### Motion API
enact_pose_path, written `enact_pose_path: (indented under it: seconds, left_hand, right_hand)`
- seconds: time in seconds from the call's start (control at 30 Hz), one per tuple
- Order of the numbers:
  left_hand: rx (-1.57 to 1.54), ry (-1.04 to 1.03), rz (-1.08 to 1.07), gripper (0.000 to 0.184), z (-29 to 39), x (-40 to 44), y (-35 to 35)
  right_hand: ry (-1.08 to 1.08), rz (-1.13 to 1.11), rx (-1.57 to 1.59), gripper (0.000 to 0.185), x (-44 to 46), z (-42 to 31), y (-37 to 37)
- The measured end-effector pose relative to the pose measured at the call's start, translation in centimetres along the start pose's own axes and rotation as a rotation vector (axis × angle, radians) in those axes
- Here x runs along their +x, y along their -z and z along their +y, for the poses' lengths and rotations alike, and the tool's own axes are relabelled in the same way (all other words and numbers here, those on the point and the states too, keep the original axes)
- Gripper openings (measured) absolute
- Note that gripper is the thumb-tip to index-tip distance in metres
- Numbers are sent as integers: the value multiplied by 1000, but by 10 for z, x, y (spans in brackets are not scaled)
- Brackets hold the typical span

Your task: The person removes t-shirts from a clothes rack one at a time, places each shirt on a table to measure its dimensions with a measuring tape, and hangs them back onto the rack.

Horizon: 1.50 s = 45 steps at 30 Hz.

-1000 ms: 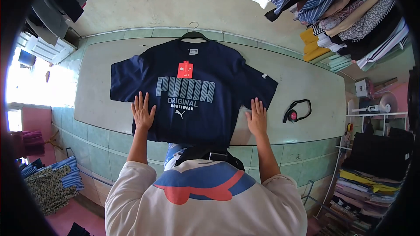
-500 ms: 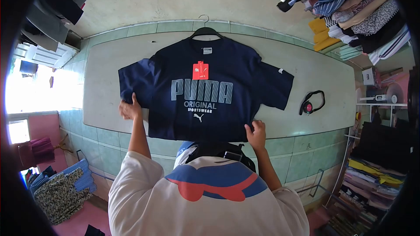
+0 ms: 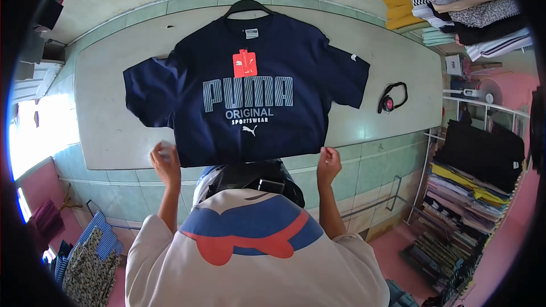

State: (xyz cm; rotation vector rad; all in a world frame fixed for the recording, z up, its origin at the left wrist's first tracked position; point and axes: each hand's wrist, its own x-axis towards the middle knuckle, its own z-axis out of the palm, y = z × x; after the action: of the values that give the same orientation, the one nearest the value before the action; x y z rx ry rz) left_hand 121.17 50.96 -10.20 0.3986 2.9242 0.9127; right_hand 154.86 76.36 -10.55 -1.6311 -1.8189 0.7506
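A navy T-shirt point(image 3: 250, 96) with PUMA lettering and a red tag point(image 3: 245, 63) lies spread on the pale table point(image 3: 102, 96), a black hanger point(image 3: 248, 5) in its collar. At the shirt's lower left corner is my left hand point(image 3: 166, 164), its fingers curled and partly blurred, beside the side edge. My right hand point(image 3: 329, 165) pinches the lower right corner of the shirt at the table's near edge. The shirt's bottom edge hangs close to my waist.
A black strap with a red round piece point(image 3: 389, 102) lies right of the shirt. Folded clothes point(image 3: 466, 193) fill a rack at the right, with more garments point(image 3: 466, 11) above. Patterned clothes point(image 3: 88, 261) hang at the lower left.
Both hands have left their flat positions on the shirt and moved to its lower corners. My right hand has closed on the hem. The view has shifted, and the left sleeve is more folded.
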Motion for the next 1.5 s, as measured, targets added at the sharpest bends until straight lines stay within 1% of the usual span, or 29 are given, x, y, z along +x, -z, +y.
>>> enact_pose_path:
  seconds: [0.07, 0.1, 0.17, 0.23, 0.3, 0.43, 0.5, 0.53, 0.6, 0.63, 0.67, 0.73, 0.77, 0.83, 0.9, 0.97, 1.0, 1.03, 1.07, 1.13, 1.17, 1.2, 1.23, 1.27, 1.33, 1.4, 1.43, 1.47, 1.5]
  left_hand:
    - [-10, 63, -132, 30, 4, -10, 8]
    - [-12, 62, -137, 30, 3, -11, 9]
    - [33, -55, -182, 22, 1, -10, 10]
    - [43, -57, -207, 21, 9, -10, 10]
    - [53, -58, -241, 21, 12, -9, 10]
    - [45, -63, -244, 21, 10, -6, 9]
    - [-116, 21, -308, 20, 8, -3, 11]
    - [-119, 23, -306, 20, 2, -2, 12]
    - [-14, 95, -284, 20, -4, -1, 15]
    - [26, 184, -305, 20, 0, -2, 18]
    - [26, 179, -301, 20, 3, -3, 17]
    - [296, 34, -265, 18, 14, -5, 15]
    - [322, -18, -199, 22, 21, -4, 15]
    - [206, -228, 36, 35, 33, 18, 14]
    - [171, -411, 165, 43, 55, 57, 4]
    - [110, -393, 214, 44, 65, 105, -18]
    - [162, -412, 202, 47, 77, 126, -23]
    - [262, -482, 180, 52, 75, 147, -32]
    - [336, -479, 106, 49, 79, 160, -39]
    - [612, -560, -124, 35, 80, 177, -39]
    - [613, -561, -119, 35, 77, 186, -37]
    - [567, -511, -200, 28, 72, 197, -34]
    - [520, -462, -282, 22, 64, 206, -29]
    - [478, -383, -220, 22, 52, 209, -26]
    - [532, -240, -242, 21, 45, 209, -17]
    - [531, -249, -197, 21, 39, 205, -21]
    - [529, -261, -150, 21, 36, 203, -23]
    - [528, -265, -154, 21, 34, 202, -24]
    - [554, -212, -94, 21, 36, 201, -27]
  right_hand:
    - [17, 11, -34, 15, -8, -7, -7]
    - [38, 18, -58, 15, -9, -9, -10]
    - [37, 25, -78, 15, -8, -9, -13]
    - [36, 34, -94, 15, -9, -10, -17]
    - [-95, 136, -18, 12, -13, -10, -22]
    - [-4, 47, -102, 11, -4, 10, -15]
    - [77, -102, -99, 10, 8, 16, -3]
    - [82, -102, -100, 10, 12, 15, 3]
    - [-70, 56, 33, 8, 23, 13, 16]
    - [-79, 97, 24, 9, 26, 18, 18]
    - [-79, 99, 30, 9, 26, 23, 19]
    - [-21, -124, -209, 12, 33, 30, 18]
    - [60, -73, -197, 13, 43, 34, 16]
    - [227, 99, -208, 9, 84, 22, 14]
    - [368, 166, -182, 12, 138, -3, 7]
    - [458, 130, -213, 23, 193, -16, -11]
    - [473, 130, -254, 28, 216, -21, -24]
    - [489, 132, -295, 33, 234, -24, -35]
    - [491, 131, -286, 33, 247, -26, -43]
    - [519, -6, -497, 42, 268, -20, -55]
    - [478, -52, -595, 39, 277, -13, -54]
    - [480, -49, -593, 39, 284, -12, -48]
    - [440, -105, -725, 36, 286, -13, -40]
    - [395, -165, -858, 32, 283, -13, -33]
    - [383, -116, -837, 30, 274, -4, -24]
    - [347, -21, -805, 32, 268, 1, -22]
    - [297, -28, -794, 37, 266, -1, -19]
    - [293, -27, -797, 37, 264, -3, -18]
    - [322, 156, -805, 41, 262, -11, -18]
